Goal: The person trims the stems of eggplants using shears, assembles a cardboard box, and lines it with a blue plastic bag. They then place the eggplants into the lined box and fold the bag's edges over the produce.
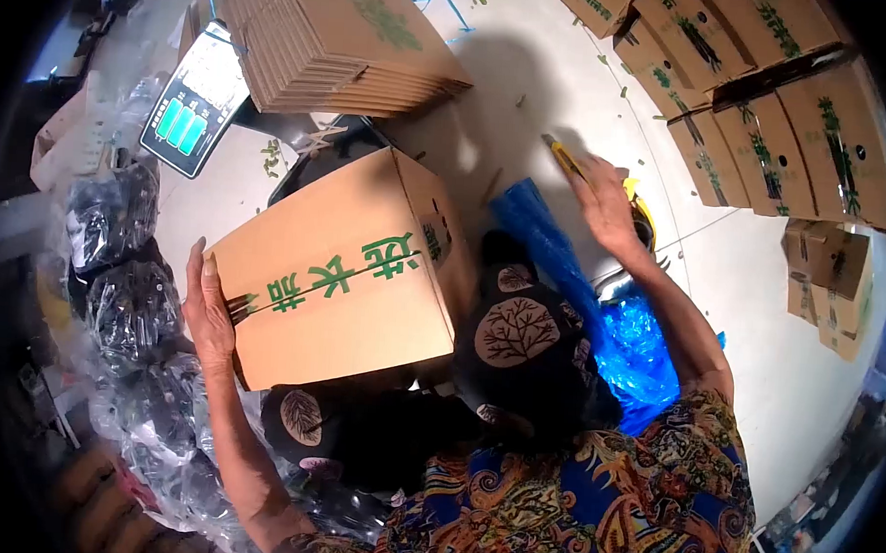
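A closed cardboard box (333, 271) with green characters on its top stands in front of me, over a dark scale base. My left hand (207, 302) lies against the box's left end, fingers stretched along its edge. To the right, away from the box, my right hand (607, 207) holds a yellow utility knife (567, 161), its tip pointing up and left. Below that hand lies blue plastic film (639, 362), with a rolled part reaching toward the box. A yellow tape dispenser (641, 209) is partly hidden behind the right hand.
A scale display (192, 103) stands at the upper left, beside a stack of flattened cardboard (315, 40). Packed boxes (761, 133) are piled at the upper right, with smaller cartons (828, 282) below. Plastic-wrapped dark bundles (126, 300) line the left. Green scraps dot the floor (729, 271).
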Demonstrator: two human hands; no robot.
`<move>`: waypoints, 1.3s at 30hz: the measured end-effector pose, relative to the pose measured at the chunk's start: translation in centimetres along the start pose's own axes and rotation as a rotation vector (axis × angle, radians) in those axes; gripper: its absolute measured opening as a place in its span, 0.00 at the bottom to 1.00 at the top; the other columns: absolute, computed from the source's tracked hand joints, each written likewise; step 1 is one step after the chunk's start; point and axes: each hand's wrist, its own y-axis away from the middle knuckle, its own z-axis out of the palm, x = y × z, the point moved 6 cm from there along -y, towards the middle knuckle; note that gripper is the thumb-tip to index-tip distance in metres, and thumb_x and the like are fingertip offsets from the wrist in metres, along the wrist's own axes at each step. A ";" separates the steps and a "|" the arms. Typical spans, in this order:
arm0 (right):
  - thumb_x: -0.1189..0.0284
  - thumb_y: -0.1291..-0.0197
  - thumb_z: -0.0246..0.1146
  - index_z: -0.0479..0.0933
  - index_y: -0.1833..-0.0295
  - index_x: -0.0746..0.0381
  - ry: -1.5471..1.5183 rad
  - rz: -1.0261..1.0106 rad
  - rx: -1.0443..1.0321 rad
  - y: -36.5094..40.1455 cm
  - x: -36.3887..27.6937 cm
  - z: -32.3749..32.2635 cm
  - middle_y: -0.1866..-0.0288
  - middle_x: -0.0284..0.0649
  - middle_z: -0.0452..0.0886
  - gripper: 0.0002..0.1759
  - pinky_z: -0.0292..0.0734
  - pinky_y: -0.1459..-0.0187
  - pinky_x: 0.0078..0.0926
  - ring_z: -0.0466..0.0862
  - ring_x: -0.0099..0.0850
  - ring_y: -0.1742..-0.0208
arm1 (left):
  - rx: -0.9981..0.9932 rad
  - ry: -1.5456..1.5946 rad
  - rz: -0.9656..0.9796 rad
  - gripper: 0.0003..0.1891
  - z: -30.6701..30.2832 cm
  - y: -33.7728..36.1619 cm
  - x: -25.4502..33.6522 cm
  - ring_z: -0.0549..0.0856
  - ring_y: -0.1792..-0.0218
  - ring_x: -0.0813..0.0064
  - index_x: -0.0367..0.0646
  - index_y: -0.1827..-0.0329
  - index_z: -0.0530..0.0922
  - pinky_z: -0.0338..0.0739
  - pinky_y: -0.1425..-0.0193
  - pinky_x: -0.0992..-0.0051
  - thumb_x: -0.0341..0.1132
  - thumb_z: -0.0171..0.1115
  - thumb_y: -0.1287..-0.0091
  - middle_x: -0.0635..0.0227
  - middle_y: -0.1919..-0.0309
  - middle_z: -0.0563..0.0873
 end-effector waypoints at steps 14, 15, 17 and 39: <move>0.61 0.27 0.42 0.68 0.40 0.67 -0.527 -0.118 -0.125 -3.1 -17.0 13.1 0.37 0.51 0.71 0.22 0.60 0.34 0.41 0.68 0.50 0.35 | 0.181 -0.101 0.173 0.27 -0.8 -0.4 -0.8 0.78 0.70 0.79 0.42 0.35 0.71 0.73 0.64 0.78 0.54 0.42 0.24 0.61 0.76 0.79; 0.59 0.27 0.43 0.68 0.39 0.67 -0.439 -0.104 -0.196 -2.3 -15.3 15.0 0.36 0.51 0.70 0.24 0.60 0.34 0.42 0.67 0.51 0.34 | 0.172 -0.090 0.103 0.27 -1.2 -0.3 -1.5 0.78 0.69 0.79 0.42 0.35 0.71 0.73 0.63 0.78 0.53 0.42 0.24 0.60 0.74 0.80; 0.54 0.29 0.45 0.66 0.36 0.68 -0.447 0.043 -0.318 -2.0 -14.0 16.1 0.33 0.52 0.68 0.29 0.61 0.34 0.43 0.66 0.50 0.33 | 0.154 -0.065 -0.031 0.26 -2.0 -0.3 -3.2 0.79 0.67 0.78 0.43 0.34 0.71 0.73 0.62 0.79 0.53 0.42 0.24 0.59 0.71 0.83; 0.74 0.44 0.65 0.75 0.52 0.65 -0.608 -0.439 -0.849 -0.2 -41.9 -10.3 0.54 0.39 0.80 0.15 0.76 0.49 0.26 0.80 0.27 0.52 | -0.249 0.738 -0.162 0.39 -4.9 5.8 -9.9 0.77 0.39 0.59 0.36 0.30 0.64 0.76 0.44 0.65 0.62 0.43 0.30 0.49 0.38 0.75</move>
